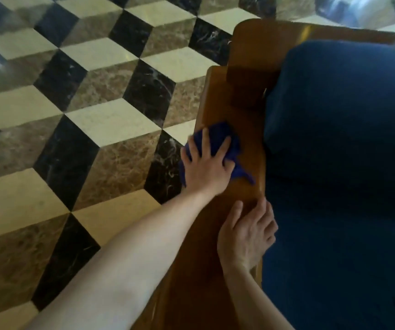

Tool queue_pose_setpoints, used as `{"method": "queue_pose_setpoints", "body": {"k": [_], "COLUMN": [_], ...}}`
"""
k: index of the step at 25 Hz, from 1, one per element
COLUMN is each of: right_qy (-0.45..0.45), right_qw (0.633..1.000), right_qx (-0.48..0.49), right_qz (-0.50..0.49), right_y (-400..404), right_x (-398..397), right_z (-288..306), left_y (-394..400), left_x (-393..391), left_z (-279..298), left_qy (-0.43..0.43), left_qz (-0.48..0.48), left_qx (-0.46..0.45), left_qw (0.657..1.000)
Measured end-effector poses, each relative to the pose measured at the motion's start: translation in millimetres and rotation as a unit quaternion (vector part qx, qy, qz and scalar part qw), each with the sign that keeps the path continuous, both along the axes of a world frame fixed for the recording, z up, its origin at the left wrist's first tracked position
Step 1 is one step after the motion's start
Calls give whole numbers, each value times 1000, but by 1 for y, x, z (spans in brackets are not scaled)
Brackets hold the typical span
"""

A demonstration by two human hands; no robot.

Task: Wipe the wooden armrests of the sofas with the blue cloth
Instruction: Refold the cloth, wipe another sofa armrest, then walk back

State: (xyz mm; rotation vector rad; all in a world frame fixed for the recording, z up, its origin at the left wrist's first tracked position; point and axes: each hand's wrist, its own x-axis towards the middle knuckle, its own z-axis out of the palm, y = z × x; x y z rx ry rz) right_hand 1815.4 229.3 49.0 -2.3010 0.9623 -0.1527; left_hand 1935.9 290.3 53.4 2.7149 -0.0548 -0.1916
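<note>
A broad wooden armrest (225, 101) runs from the bottom of the view up toward the sofa's wooden back frame. On its middle lies a crumpled blue cloth (220, 133). My left hand (206, 163) presses flat on the cloth with fingers spread and straight. My right hand (248, 232) rests on the armrest nearer to me, at its inner edge beside the seat, with fingers loosely bent and nothing in it.
Dark blue sofa cushions (339, 139) fill the right side, touching the armrest's inner edge. The wooden back frame (258, 44) rises at the armrest's far end. A polished marble floor (84, 103) in a cube pattern spreads to the left.
</note>
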Motion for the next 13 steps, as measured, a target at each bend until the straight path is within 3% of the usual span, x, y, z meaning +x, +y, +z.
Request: {"method": "queue_pose_setpoints", "body": {"k": [2,3,5,6,7,9,11,13], "right_qy": [-5,-3,17,30,43,51,45,56], "right_qw": [999,998,998,997,997,997,997,995], "right_qx": [-50,-58,-64,-64,-59,-59,-56,-78], "right_qz": [16,13,11,11,14,20,20,13], "right_y": [-1,-5,-9,-9,-2,6,7,-1], "right_x": [2,6,0,-3,-2,0,9,13], "right_z": [-8,-12,-16,-14,-10,-2,1,-3], "left_y": [-25,-21,25,51,76,78,44,5], "left_x": [56,53,8,-19,-37,-27,46,139], "left_z": [0,-8,-14,-13,-11,-15,-9,6], "left_qy": [7,-30,-110,-106,-81,-74,-33,7], "left_qz": [-53,-140,-370,-454,-487,-394,-151,-6], "left_qx": [54,101,161,148,136,95,26,-61], "left_qw": [997,984,908,872,859,911,988,998]}}
